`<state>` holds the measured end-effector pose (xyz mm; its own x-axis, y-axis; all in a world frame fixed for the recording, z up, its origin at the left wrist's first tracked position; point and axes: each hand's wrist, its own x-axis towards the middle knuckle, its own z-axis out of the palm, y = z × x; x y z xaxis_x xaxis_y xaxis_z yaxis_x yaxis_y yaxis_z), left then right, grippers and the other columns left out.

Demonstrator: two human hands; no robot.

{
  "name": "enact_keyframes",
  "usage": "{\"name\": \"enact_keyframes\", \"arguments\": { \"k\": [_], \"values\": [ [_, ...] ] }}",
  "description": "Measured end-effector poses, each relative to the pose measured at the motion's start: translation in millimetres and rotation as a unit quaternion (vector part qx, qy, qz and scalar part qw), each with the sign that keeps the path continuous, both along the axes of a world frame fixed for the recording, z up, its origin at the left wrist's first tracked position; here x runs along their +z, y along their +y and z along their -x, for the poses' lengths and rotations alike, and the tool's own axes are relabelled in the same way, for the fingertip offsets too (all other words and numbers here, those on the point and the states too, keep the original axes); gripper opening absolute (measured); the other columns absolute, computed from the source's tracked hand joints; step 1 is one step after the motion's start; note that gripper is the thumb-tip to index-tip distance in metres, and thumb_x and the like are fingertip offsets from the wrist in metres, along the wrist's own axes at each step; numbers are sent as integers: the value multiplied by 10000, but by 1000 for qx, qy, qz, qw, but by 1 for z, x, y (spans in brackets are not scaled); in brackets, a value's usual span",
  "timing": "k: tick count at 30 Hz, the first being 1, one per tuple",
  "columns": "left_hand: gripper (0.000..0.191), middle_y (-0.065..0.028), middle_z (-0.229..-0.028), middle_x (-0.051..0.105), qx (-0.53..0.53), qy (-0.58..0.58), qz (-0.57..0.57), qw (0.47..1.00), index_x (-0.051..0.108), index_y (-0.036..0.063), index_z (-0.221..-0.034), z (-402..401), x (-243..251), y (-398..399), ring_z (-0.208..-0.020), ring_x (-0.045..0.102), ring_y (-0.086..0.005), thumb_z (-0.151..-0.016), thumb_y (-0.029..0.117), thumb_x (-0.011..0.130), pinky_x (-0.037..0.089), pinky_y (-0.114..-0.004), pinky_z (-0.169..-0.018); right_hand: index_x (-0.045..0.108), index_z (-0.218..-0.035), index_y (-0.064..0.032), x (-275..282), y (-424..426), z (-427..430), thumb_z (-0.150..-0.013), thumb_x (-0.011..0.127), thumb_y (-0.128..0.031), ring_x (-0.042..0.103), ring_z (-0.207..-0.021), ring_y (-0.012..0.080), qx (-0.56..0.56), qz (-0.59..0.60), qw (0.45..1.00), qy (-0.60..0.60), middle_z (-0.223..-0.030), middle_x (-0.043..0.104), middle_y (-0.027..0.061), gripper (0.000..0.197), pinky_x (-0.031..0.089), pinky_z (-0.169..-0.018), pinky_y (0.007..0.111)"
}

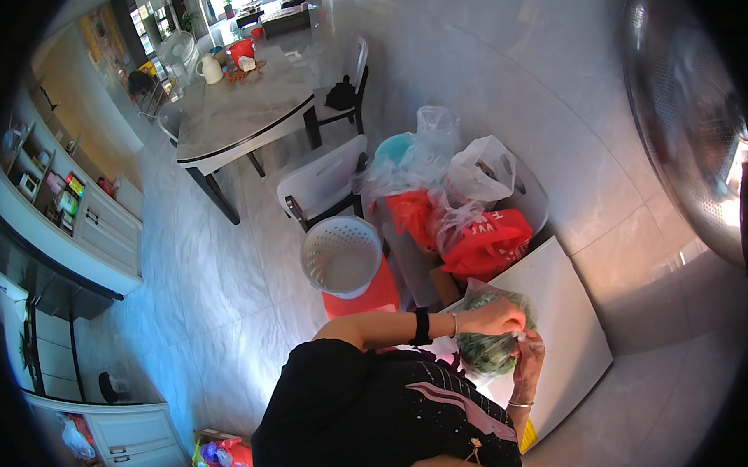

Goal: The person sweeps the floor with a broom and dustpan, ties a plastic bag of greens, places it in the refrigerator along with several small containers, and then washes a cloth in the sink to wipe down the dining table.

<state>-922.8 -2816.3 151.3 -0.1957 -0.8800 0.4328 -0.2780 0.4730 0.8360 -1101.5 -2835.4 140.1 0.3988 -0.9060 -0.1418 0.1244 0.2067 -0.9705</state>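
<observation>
A clear plastic bag of green leafy vegetables (486, 353) rests on a white cabinet-like surface (561, 295) in front of me. My left hand (497, 317), with a black band and a bracelet on its arm, pinches the bag's gathered plastic from above. Close beside it, my right hand (529, 351), with a bangle at the wrist, grips the same gathered part. The fingertips of both hands nearly meet there; which hand is which is judged from the arms. Some of the vegetables are hidden behind the hands.
A white perforated basket (341, 256) stands on a red stool (364, 292). Beyond the white surface lie a red bag (488, 242), a white plastic bag (483, 168) and a turquoise basin (394, 148). A white chair (322, 176) stands near the dining table (246, 108). A person sits far off.
</observation>
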Motion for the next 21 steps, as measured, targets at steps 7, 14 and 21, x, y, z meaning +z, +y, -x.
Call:
{"name": "enact_keyframes", "arguments": {
  "k": [7,14,21],
  "values": [
    [97,-95,-670,587,-67,-60,15,996,625,49,-702,-6,-15,6,-654,567,-273,-661,121,574,425,-345,-580,526,-818,-46,-11,4,2,-718,581,16,465,-574,72,15,-21,999,-41,-783,556,28,130,356,-487,176],
    [68,-69,-762,570,-48,-86,71,993,614,51,-674,-6,-13,5,-639,559,-232,-671,111,581,418,-326,-558,522,-783,-48,-1,10,1,-704,570,61,449,-583,61,38,5,999,-36,-727,522,-1,143,345,-505,181],
    [283,-95,-806,554,-125,12,-56,990,500,31,-1016,-7,-7,0,-695,555,-182,-735,-5,501,427,-288,-603,517,-751,-55,1,8,-1,-678,586,54,469,-598,105,4,223,965,137,-696,520,-9,148,386,-556,217]
  ]
}}
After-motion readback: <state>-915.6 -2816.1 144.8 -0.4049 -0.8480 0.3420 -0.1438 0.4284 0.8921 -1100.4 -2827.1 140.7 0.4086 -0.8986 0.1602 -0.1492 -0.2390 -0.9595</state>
